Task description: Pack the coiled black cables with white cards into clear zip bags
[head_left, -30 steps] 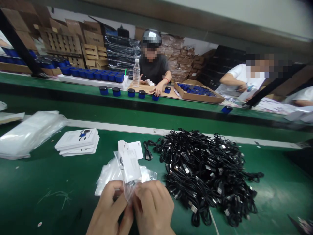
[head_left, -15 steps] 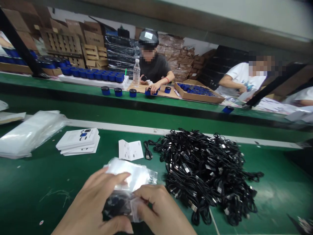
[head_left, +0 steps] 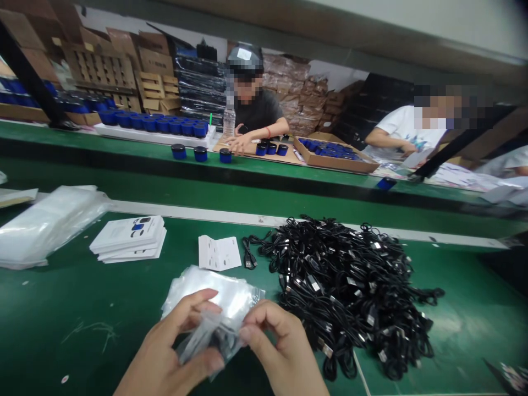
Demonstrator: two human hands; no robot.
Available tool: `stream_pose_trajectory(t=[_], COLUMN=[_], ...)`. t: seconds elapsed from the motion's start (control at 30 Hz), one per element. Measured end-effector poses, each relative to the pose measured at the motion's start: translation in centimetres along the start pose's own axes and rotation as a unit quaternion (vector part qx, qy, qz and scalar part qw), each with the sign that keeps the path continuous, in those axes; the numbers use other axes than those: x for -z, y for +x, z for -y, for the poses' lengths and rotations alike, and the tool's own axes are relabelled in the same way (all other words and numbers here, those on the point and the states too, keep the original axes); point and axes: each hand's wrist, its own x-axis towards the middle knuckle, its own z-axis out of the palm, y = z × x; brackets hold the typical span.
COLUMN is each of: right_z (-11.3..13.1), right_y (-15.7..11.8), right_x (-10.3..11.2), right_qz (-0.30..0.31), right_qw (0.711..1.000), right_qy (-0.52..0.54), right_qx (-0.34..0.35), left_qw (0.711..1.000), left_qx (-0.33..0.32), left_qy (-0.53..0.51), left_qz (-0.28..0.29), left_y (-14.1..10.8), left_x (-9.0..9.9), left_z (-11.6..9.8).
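Between my hands is a small clear plastic bag (head_left: 208, 336) with something dark inside, probably a black cable, though the plastic blurs it. My left hand (head_left: 173, 344) grips the bag's left side between thumb and fingers. At its right edge, my right hand (head_left: 280, 341) pinches the plastic with thumb and forefinger. Just beyond lies a stack of flat clear bags (head_left: 223, 294) on the green table. A folded leaflet (head_left: 226, 253) stands behind that stack, with a single black cable (head_left: 248, 256) beside it. To the right spreads a big heap of black USB cables (head_left: 338, 280).
Printed booklets (head_left: 127, 236) are stacked at the left, near a bundle of larger plastic bags (head_left: 49, 223). Across the raised green ledge, a person (head_left: 259, 110) handles blue jars (head_left: 200, 154). Another person (head_left: 406, 132) sits farther right. A cardboard tray (head_left: 334, 157) holds more blue jars.
My hands have turned the small bag upward and tilted it, and my right hand has shifted slightly right. Across the ledge, the co-worker's hand has moved left off the jars.
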Motion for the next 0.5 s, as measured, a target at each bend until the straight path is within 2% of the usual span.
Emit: stream_pose_trajectory(t=[0.1, 0.2, 0.37, 0.5], right_z=[0.1, 0.1, -0.5, -0.2], right_y=[0.1, 0.2, 0.1, 0.3], right_x=[-0.4, -0.8, -1.3, -0.9], right_qz=[-0.016, -0.025, -0.025, 0.011], right_qw=[0.997, 0.995, 1.000, 0.999], right_qy=[-0.060, -0.076, 0.003, 0.038], right_qx=[0.042, 0.058, -0.008, -0.024], left_qw=[1.000, 0.998, 0.976, 0.975], left_qx=[-0.006, 0.033, 0.074, 0.097], left_qy=[0.025, -0.051, -0.206, -0.198], left_qz=[0.000, 0.004, 0.009, -0.001], left_y=[-0.1, -0.2, -0.3, -0.3], left_x=[-0.8, -1.9, -3.0, -2.7], left_z=[0.4, 0.5, 0.5, 0.7])
